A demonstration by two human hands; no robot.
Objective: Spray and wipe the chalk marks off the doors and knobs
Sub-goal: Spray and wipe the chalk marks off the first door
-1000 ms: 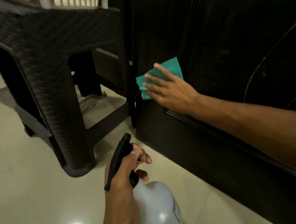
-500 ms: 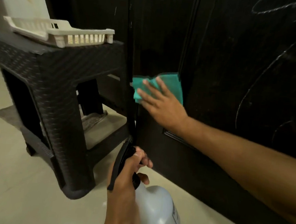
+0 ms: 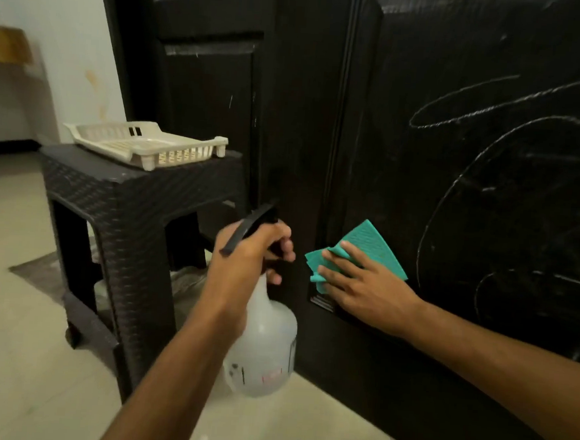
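Raised since the earlier frame, my left hand [image 3: 252,251] now carries the spray bottle [image 3: 262,348] clear of the floor [image 3: 15,355], level with the lower part of the door [image 3: 406,159], where before it sat low near the tiles. My left fingers are curled round the bottle's neck and black trigger head [image 3: 250,222], and the translucent body hangs below my fist. My right hand [image 3: 363,286] has shifted rightward off the door edge onto the recessed panel; its fingers lie straight and spread, pressing the teal cloth [image 3: 365,245] flat against the dark surface. That cloth is folded, with one corner pointing up above my fingertips. White chalk marks [image 3: 476,130] loop across the panel up and to the right of the cloth, well apart from it at the top and nearer at the lower curve. Left of the door stands a black woven stool [image 3: 138,216], with a cream plastic tray [image 3: 146,144] resting on its top. Behind the stool a pale wall [image 3: 54,31] is in view
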